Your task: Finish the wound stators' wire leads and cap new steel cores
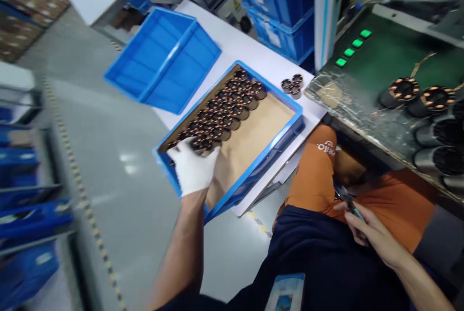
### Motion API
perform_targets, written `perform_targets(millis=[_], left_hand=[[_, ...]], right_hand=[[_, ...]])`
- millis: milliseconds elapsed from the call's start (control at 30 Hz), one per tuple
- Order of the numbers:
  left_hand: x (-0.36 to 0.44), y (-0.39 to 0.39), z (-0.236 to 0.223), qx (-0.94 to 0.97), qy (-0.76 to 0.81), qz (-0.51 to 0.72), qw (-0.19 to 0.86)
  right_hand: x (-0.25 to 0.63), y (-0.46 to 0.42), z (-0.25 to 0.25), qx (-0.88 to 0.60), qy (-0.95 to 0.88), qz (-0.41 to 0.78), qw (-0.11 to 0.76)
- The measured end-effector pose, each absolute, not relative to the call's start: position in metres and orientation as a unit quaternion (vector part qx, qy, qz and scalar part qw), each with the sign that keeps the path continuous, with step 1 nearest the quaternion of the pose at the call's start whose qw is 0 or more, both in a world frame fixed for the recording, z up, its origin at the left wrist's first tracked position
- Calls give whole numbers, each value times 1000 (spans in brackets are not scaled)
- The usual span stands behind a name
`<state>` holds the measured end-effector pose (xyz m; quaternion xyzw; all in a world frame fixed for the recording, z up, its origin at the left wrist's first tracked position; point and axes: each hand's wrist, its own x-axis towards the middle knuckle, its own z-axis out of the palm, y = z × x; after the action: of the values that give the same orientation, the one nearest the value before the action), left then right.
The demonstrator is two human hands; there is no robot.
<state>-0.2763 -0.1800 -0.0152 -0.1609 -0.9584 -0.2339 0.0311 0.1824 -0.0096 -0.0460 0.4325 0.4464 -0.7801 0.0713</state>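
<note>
My left hand, in a white glove, reaches into a blue crate lined with brown cardboard. Its fingers are curled over the near end of a block of several copper-wound stator cores; whether it grips one is hidden. My right hand, bare, rests over my lap and is closed on a small dark tool with a blue handle. Three loose cores lie on the white table just past the crate's far corner.
An empty blue crate sits tilted at the table's left edge. Stacked blue crates stand behind. A green machine bed with lit green buttons and more wound cores is at the right. Grey floor lies at the left.
</note>
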Motion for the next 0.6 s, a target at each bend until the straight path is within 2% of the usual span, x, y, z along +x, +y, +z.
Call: perform_targets(millis=[100,167,267,400,533,600], left_hand=[[-248,-150,-1,-303,-897,-306,99],[-221,-111,6,-408,-820,-388,102],[-173,-32,19,-541,-704,-459,-4],[-117,74,32,-686,-599,-404,-83],[-97,143,28,-690,-654,-269,-155],[-99,157,23,-673,-673,-260,-166]], right_hand=[[173,-16,-45,436,429,-791,38],[170,-18,-44,434,435,-789,21],[172,-20,-40,435,457,-776,0],[188,-26,-35,445,479,-756,-23],[207,-41,-39,471,469,-745,-52],[215,-50,-43,485,460,-740,-69]])
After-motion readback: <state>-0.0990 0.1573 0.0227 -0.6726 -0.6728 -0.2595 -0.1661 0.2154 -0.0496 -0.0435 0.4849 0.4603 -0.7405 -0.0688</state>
